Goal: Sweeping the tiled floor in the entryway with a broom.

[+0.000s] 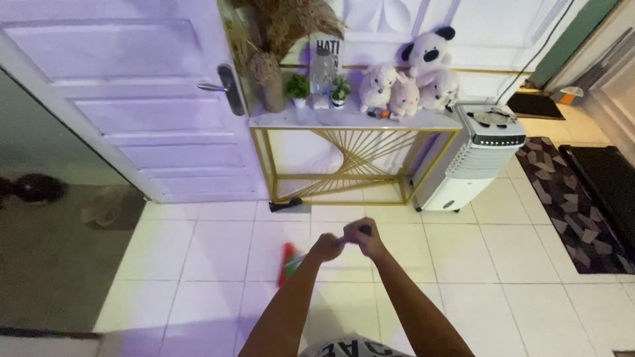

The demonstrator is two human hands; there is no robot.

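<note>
Both my hands grip a long broom handle (349, 237) held out in front of me. My left hand (325, 248) is closed around the lower part of the handle. Just above it, my right hand (367, 238) is closed on the dark upper end. The broom's red and green head (289, 262) rests on the white tiled floor (218, 251) to the left of my hands. The handle is mostly hidden by my fingers.
An open white door (132, 99) stands at the left. A gold-legged console table (350, 122) with plush toys (410, 82) and plants is ahead. A white air cooler (473, 155) stands to its right. A patterned rug (569, 198) lies at the far right.
</note>
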